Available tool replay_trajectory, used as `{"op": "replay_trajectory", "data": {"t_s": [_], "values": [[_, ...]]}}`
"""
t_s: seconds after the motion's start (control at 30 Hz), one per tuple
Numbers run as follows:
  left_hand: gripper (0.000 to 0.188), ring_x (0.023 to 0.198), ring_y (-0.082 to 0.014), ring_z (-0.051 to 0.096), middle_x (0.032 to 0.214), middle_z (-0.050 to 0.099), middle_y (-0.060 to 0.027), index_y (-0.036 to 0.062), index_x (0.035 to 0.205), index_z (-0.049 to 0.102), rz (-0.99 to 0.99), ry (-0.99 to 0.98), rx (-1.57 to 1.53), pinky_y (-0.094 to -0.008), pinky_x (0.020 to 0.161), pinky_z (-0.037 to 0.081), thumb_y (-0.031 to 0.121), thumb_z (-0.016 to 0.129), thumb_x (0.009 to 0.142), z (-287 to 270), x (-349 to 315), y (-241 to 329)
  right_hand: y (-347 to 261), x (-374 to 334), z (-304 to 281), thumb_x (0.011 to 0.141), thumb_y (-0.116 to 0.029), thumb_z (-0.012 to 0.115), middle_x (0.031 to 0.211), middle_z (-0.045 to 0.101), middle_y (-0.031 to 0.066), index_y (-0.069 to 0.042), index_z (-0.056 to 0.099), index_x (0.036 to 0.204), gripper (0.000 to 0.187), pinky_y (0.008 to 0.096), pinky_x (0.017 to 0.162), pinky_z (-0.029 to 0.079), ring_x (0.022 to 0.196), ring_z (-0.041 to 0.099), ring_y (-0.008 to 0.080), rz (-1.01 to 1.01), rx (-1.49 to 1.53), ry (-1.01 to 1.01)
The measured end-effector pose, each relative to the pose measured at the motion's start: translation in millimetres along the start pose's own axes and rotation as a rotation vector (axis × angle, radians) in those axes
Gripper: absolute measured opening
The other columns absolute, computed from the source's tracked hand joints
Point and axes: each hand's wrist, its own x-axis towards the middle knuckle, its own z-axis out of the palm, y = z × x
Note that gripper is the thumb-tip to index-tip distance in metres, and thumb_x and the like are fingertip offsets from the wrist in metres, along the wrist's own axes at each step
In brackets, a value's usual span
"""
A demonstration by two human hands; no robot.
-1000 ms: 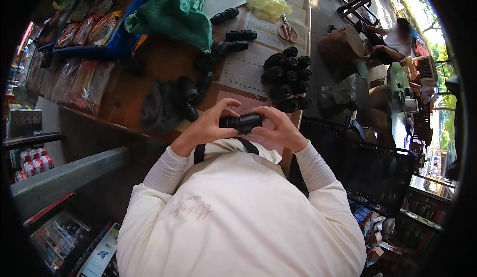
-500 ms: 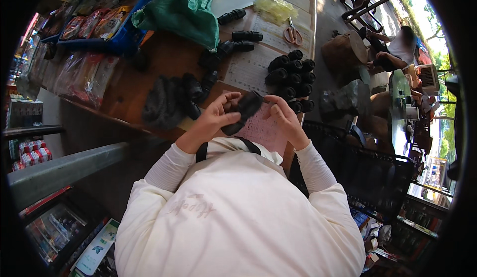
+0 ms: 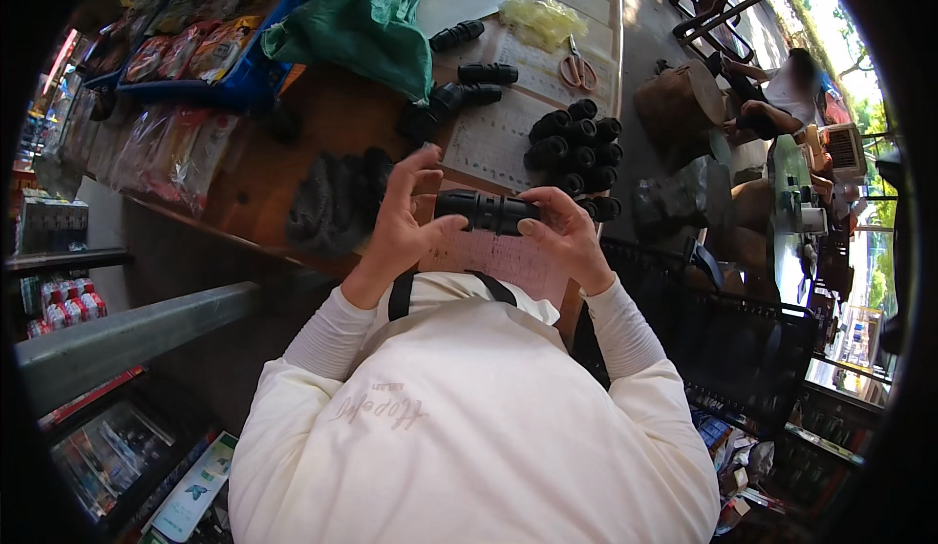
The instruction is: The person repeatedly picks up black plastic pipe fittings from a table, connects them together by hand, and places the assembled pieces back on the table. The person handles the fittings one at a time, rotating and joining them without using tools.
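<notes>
A black plastic pipe coupling (image 3: 486,213) with ribbed ends lies level in front of my chest, above the papers. My right hand (image 3: 570,236) is closed on its right end, thumb below and fingers on top. At the other end my left hand (image 3: 399,222) is open, fingers spread apart, the thumb by the coupling's near side. Further couplings (image 3: 489,73) lie loose beyond my hands, and several more stand in a close group (image 3: 576,148) to the right. A dark grey cloth (image 3: 332,202) lies left of my left hand.
Scissors (image 3: 576,70) and a yellowish plastic bag (image 3: 542,20) lie at the table's far right. A green sack (image 3: 366,26) and a blue crate (image 3: 244,85) of packets stand far left. A black chair (image 3: 703,339) is at my right; a person sits beyond.
The coupling has turned from slanted to level. My right hand now grips its right end, while my left fingers have spread away from it.
</notes>
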Motion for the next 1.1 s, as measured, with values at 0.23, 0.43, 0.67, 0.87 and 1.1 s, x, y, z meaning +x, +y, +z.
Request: {"op": "replay_trajectory", "data": {"t_s": [0.23,0.43,0.67,0.87,1.1], "values": [[0.044,0.085,-0.0213,0.065,0.096,0.067,-0.0098,0.0017,0.113,0.062,-0.007,-0.263,0.431,-0.0312,0.077,0.051,0.01,0.077,0.072,11.8,-1.0,5.3,-8.0,2.1,-9.3,0.082,-0.005,0.072,0.108,0.061,0.0054,-0.005,0.06,0.118,0.038,0.0241,0.083,0.049,0.092,0.06,0.0129,-0.2,-0.363,-0.148],[0.036,0.081,-0.0132,0.063,0.092,0.068,-0.011,-0.0027,0.107,0.063,-0.284,-0.242,0.046,-0.027,0.073,0.05,0.012,0.075,0.077,7.8,-6.1,-1.8,-7.3,-0.2,1.2,0.082,-0.011,0.074,0.104,0.061,0.0042,-0.007,0.061,0.117,0.038,0.0273,0.081,0.048,0.09,0.058,0.014,-0.217,-0.165,0.021],[0.038,0.081,-0.0213,0.066,0.092,0.067,-0.0145,-0.0013,0.105,0.064,-0.145,-0.245,0.273,-0.0306,0.074,0.052,0.014,0.077,0.073,11.9,-8.8,2.4,-5.7,-0.3,7.7,0.091,-0.023,0.064,0.081,0.064,0.0026,-0.005,0.061,0.11,0.027,0.0244,0.065,0.049,0.073,0.059,0.0112,-0.306,-0.265,0.11],[0.038,0.082,-0.021,0.066,0.091,0.067,-0.0144,-0.0012,0.105,0.064,-0.134,-0.232,0.283,-0.0304,0.074,0.052,0.014,0.078,0.073,14.5,-9.0,-1.1,-6.4,-1.6,-4.0,0.089,-0.018,0.066,0.092,0.064,0.0041,-0.007,0.06,0.113,0.027,0.0246,0.07,0.05,0.079,0.061,0.0119,-0.069,-0.277,-0.001],[0.04,0.081,-0.0158,0.063,0.091,0.066,-0.0107,-0.0014,0.106,0.064,-0.182,-0.218,0.25,-0.0274,0.074,0.05,0.016,0.078,0.073,13.0,-8.9,-1.5,4.7,0.9,-6.6,0.092,-0.016,0.062,0.103,0.061,0.0043,-0.008,0.054,0.123,0.033,0.0232,0.074,0.049,0.088,0.059,0.0099,0.116,-0.165,-0.028]]}}
